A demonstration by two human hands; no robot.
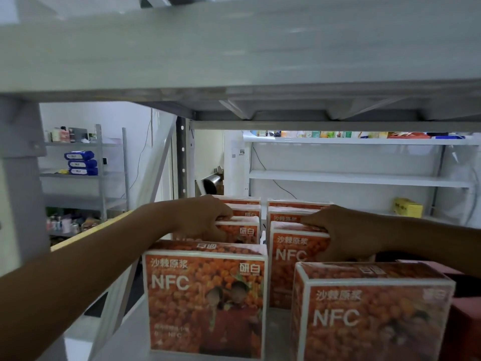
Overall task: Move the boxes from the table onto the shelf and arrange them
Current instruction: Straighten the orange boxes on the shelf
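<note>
I have both hands in under the white metal shelf (182, 353), among the orange printed cardboard boxes marked NFC, which stand upright in two rows running back from the front edge. My left hand (205, 217) has its grip clamped over the top of the second box in the left row (239, 230); my right hand (335, 230) is closed around the top and side of the second box in the right row (291, 256). The front left box (205, 303) stands square to the edge, but the front right box (369, 313) sits skewed and closer to me. That is my worry — if I push the held boxes or draw my forearms back carelessly, I could nudge a front box off the edge. The tabletop is out of view.
</note>
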